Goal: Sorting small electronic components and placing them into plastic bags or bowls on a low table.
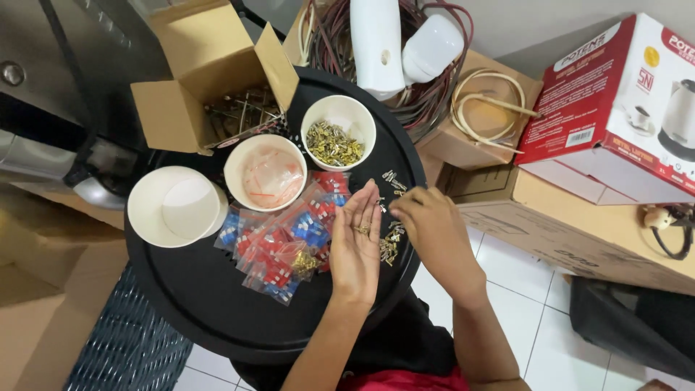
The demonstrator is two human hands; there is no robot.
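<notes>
A red and white carton (615, 101) picturing a kettle is being carried at the far right on a large brown cardboard box (579, 232). A round black tray (195, 304) is serving as the bench. At its far edge an open brown box (195, 72) of metal parts is being kept, with three white paper bowls nearby: one empty (177, 206), one lined with clear plastic (265, 172), one filled with brass terminals (337, 132). Small clear packets of red and blue connectors (282, 239) are lying piled beside the left hand (356, 242), which is being held flat with fingers spread open, a few small brass terminals (361, 230) resting on its palm. Loose terminals (391, 246) are being touched by the right hand (427, 221), fingers curled; whether one is pinched cannot be told.
</notes>
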